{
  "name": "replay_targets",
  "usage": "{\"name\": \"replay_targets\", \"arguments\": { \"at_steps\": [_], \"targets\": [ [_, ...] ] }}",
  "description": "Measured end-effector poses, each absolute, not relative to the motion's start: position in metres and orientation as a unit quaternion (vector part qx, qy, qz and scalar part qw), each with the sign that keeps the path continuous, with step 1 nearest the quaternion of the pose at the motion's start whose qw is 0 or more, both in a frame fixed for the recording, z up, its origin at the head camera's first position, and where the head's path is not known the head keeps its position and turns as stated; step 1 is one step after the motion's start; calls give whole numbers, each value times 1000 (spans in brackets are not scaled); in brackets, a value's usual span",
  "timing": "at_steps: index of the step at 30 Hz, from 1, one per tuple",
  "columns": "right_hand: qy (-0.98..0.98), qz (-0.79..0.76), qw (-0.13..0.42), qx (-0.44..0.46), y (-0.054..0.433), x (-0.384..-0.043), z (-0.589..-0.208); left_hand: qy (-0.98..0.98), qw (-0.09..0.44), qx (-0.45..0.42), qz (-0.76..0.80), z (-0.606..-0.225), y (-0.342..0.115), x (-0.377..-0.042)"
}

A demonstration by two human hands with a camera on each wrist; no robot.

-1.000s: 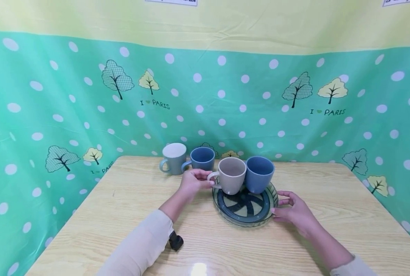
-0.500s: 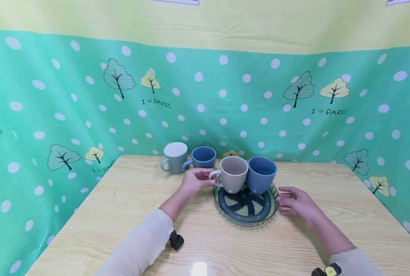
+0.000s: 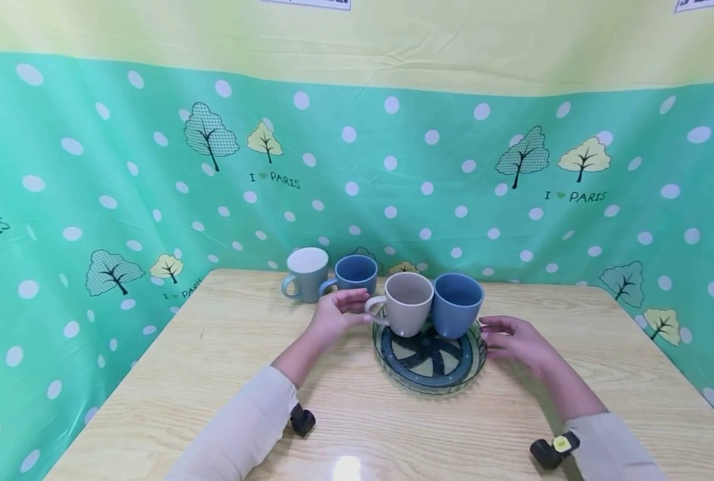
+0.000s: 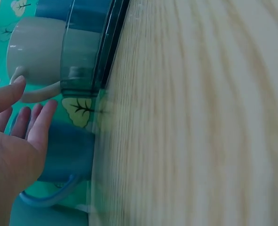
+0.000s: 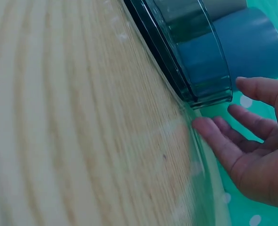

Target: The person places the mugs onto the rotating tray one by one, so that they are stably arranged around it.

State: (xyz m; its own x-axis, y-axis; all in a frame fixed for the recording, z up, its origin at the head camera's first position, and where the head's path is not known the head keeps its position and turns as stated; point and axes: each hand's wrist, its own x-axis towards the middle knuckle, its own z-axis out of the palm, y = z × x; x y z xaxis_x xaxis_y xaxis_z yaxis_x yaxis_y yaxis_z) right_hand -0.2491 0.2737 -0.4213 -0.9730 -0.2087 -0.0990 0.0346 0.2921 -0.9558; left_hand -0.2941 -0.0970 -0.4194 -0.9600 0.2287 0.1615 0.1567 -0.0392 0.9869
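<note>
A beige mug (image 3: 409, 304) and a blue mug (image 3: 457, 305) stand upright, side by side, at the back of a round clear glass dish (image 3: 431, 387) with a dark spoked pattern. My left hand (image 3: 332, 319) is beside the beige mug's handle, and in the left wrist view its fingers (image 4: 41, 125) are extended and spread. Whether a fingertip touches the handle, I cannot tell. By the dish's right rim is my right hand (image 3: 515, 342), fingers apart and loosely bent, holding nothing; contact with the rim is unclear.
Behind my left hand stand another blue mug (image 3: 357, 272) and a grey-blue mug with a white inside (image 3: 307, 272), handles to the left. Everything rests on a light wooden table (image 3: 224, 374). A green dotted curtain (image 3: 308, 220) hangs along the table's back edge.
My right hand has shifted back along the dish's right rim, its fingers lifting. My left hand has drawn slightly away from the handle. The mugs and dish keep their arrangement.
</note>
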Motion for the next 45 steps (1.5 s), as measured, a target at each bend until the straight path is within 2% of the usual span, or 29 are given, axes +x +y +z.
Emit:
{"name": "replay_targets", "arguments": {
  "at_steps": [12, 19, 28, 36, 45],
  "targets": [
    [793, -597, 101, -67, 279, -263, -426, 696, 18, 144, 703, -417, -116, -288],
    [784, -604, 123, -71, 280, -267, -430, 688, 3, 150, 710, -414, -128, -283],
    [777, -612, 127, -72, 278, -264, -431, 675, -46, 140, 723, -413, -147, -278],
    [780, -612, 115, -64, 276, -258, -432, 679, -63, 114, 723, -411, -162, -276],
    [773, -623, 111, -48, 275, -252, -433, 679, -120, 99, 717, -408, -179, -273]
  ]
}}
